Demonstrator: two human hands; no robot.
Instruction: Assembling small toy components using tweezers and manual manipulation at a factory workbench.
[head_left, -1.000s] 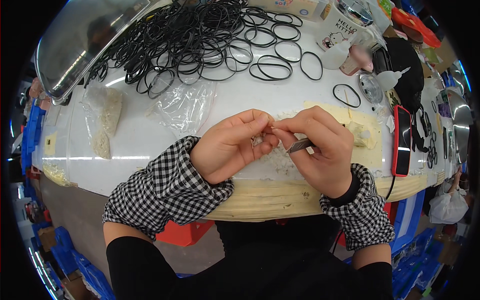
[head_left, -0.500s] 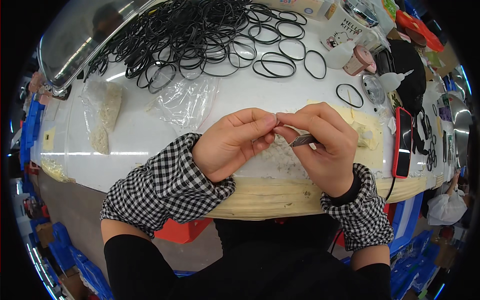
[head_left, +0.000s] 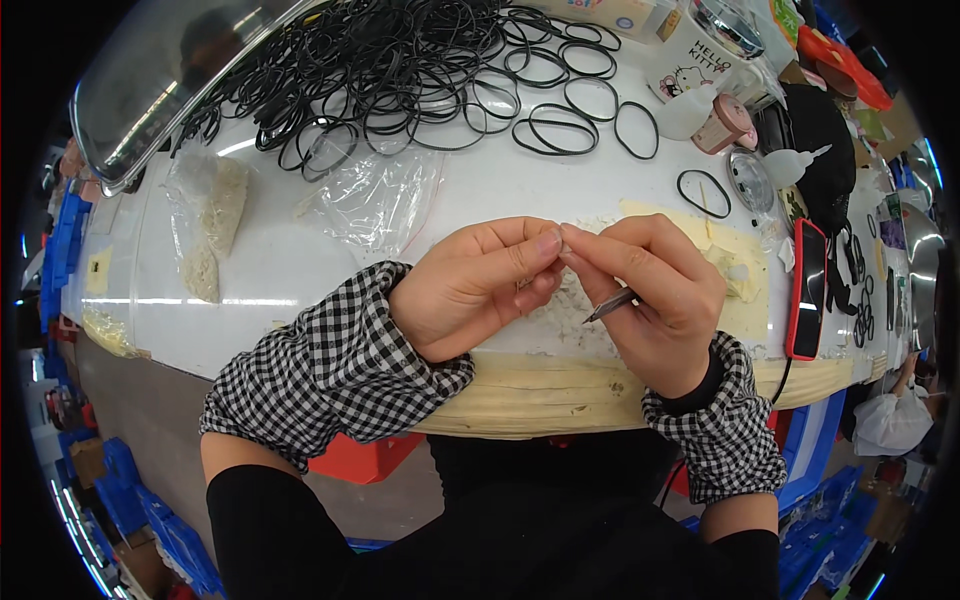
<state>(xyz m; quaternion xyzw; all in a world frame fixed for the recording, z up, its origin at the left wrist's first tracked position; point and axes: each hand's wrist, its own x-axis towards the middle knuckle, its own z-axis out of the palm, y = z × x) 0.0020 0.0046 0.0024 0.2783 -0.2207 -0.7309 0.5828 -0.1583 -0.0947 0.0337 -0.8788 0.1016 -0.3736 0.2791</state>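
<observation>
My left hand [head_left: 473,285] and my right hand [head_left: 660,290] meet fingertip to fingertip above the near part of the table. Thumb and forefinger of the left are pinched; the tiny bit between the two hands' tips is too small to name. Lower in my right hand's curled fingers sits a small dark metal blade-like tool [head_left: 612,304], its pointed end toward the left. Beneath the hands lie whitish crumbs [head_left: 570,325]. A heap of black rubber rings [head_left: 350,70] covers the far left of the table, with several loose rings beside it.
A bag of pale granules [head_left: 215,225] and a clear plastic bag [head_left: 375,200] lie to the left. On the right are a yellowish sheet [head_left: 750,300], a red-cased phone [head_left: 807,290], a white squeeze bottle [head_left: 687,112] and a pink jar [head_left: 722,125]. Wood-coloured edging [head_left: 540,390] runs along the front.
Both hands have shifted slightly right, still pinched together. The metal tool has turned in my right hand and now shows a narrower side.
</observation>
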